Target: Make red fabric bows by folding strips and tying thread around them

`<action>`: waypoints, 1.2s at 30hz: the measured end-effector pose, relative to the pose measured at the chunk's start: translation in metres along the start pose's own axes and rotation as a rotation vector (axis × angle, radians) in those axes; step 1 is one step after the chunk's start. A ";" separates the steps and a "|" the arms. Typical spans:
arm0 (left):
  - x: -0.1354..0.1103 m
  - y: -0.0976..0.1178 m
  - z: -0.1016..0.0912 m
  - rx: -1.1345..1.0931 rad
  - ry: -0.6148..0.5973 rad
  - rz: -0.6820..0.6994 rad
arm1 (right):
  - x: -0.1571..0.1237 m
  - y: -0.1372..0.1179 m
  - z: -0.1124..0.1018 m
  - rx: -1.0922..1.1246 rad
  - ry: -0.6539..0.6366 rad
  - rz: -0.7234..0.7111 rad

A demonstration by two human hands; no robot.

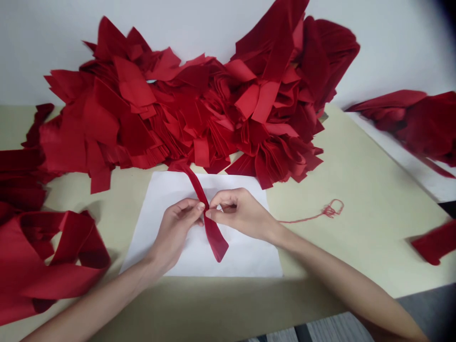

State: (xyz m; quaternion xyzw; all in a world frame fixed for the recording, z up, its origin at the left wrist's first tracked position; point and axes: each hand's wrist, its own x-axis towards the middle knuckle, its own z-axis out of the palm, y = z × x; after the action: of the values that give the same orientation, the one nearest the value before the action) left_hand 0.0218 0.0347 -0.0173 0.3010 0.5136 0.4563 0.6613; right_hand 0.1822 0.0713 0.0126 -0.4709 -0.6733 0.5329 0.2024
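Note:
A narrow red fabric strip [213,235] lies diagonally over a white sheet of paper [249,259] on the table. My left hand [176,232] pinches the strip at its middle with thumb and fingers closed. My right hand [238,213] meets it from the right, fingers curled and pinching the same spot. The two thumbs nearly touch over the strip. The strip's far end runs up toward the big red pile, and its pointed near end rests on the paper.
A large heap of red fabric pieces [199,104] fills the back of the pale table [356,199]. Looped red bands [53,256] lie at the left. A loose red thread [320,213] lies right of the paper. More red fabric [416,118] sits at far right.

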 end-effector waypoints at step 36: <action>-0.001 0.009 -0.005 0.213 -0.157 -0.084 | 0.002 0.003 -0.018 -0.015 -0.194 0.124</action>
State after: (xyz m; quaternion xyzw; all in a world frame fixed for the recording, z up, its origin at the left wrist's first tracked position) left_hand 0.0143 0.0374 -0.0106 0.3824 0.5180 0.3463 0.6823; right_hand 0.1964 0.0830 0.0161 -0.4593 -0.6634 0.5823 0.0995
